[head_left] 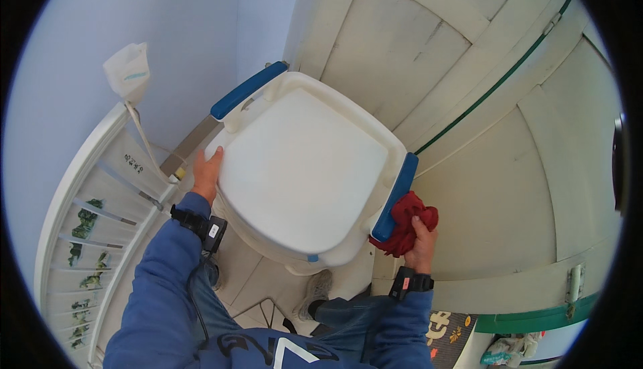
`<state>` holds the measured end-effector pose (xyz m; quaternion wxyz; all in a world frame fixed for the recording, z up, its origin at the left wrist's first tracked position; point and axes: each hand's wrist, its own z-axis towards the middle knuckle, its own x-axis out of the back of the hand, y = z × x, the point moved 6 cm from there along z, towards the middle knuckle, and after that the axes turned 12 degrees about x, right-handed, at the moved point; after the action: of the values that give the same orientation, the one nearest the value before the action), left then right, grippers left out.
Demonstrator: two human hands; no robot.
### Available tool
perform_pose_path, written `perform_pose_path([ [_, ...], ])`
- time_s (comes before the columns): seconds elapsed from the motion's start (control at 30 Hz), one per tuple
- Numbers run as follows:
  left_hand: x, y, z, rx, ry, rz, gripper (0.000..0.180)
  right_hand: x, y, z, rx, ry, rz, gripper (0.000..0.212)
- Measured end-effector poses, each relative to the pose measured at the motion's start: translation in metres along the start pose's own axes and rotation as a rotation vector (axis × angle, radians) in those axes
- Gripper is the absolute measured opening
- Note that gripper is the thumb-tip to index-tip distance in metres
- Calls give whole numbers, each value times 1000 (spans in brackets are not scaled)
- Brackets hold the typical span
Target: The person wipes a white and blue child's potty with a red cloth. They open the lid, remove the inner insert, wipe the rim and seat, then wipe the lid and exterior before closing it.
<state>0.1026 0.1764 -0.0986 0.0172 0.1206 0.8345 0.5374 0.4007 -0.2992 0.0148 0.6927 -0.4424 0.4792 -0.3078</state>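
Note:
In front of me stands a white commode chair (pixel 305 168) with its flat lid down and a blue-topped armrest on each side. My left hand (pixel 207 176) grips the chair's left edge, just below the left armrest (pixel 248 90). My right hand (pixel 420 247) is closed on a bunched dark red cloth (pixel 402 227). The cloth lies against the near end of the right armrest (pixel 400 191) and covers part of it. Folds of cloth hide some of the right fingers.
Cream panelled doors (pixel 402 47) stand close behind and right of the chair. At left is a curved-looking white frame (pixel 57 215) with pictured panels and a white plastic object (pixel 128 71) above it. A patterned mat (pixel 452 335) and plastic bags (pixel 512 350) lie lower right.

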Motion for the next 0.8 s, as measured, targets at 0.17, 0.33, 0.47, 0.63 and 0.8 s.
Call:
perform_pose_path([
  [0.17,-17,41,-32,-409,113,405,89,-55,-80,41,237,55,-171,34],
  [0.33,-35,38,-46,-329,-48,802,96,-141,-68,161,195,-195,-164,27],
  [0.47,-26,48,-43,-339,-70,850,98,-185,-10,244,-37,-86,103,27],
  [0.63,-30,46,-48,-207,-177,977,104,-180,22,288,401,-108,-341,27],
  [0.8,-30,50,-55,-197,-231,981,102,-127,92,268,251,-301,-1559,37],
])
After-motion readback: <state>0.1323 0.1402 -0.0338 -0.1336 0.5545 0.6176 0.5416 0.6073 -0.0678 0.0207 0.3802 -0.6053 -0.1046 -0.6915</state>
